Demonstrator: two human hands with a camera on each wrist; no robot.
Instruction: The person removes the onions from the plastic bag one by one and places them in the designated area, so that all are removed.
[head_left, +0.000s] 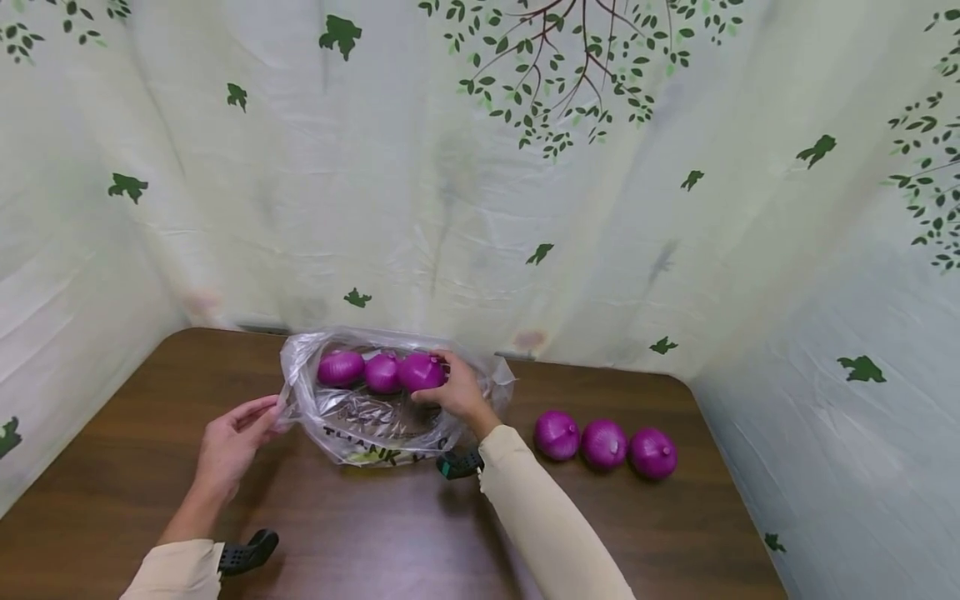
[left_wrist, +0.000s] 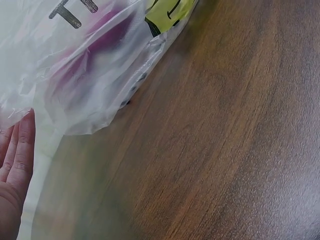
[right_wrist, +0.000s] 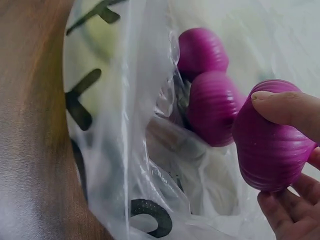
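Observation:
A clear plastic bag [head_left: 352, 454] with dark printed letters lies open at the back of the table. My left hand [head_left: 234, 442] pinches its left rim between thumb and fingers. Inside the bag's mouth, my right hand [head_left: 459, 392] grips a purple onion [right_wrist: 272, 140], thumb on one side and fingertips on the other. Two more onions sit in a row to its left in the bag, the middle onion [head_left: 383, 372] and the leftmost onion [head_left: 341, 368]. Through the plastic, the left wrist view shows a blurred purple shape [left_wrist: 107, 30].
Right of the bag, three purple onions stand in a row on the brown wooden table [head_left: 360, 533]: a near onion [head_left: 557, 435], a middle onion [head_left: 603, 444] and a far-right onion [head_left: 653, 454]. A pale leaf-printed curtain [head_left: 420, 208] hangs behind and along both sides.

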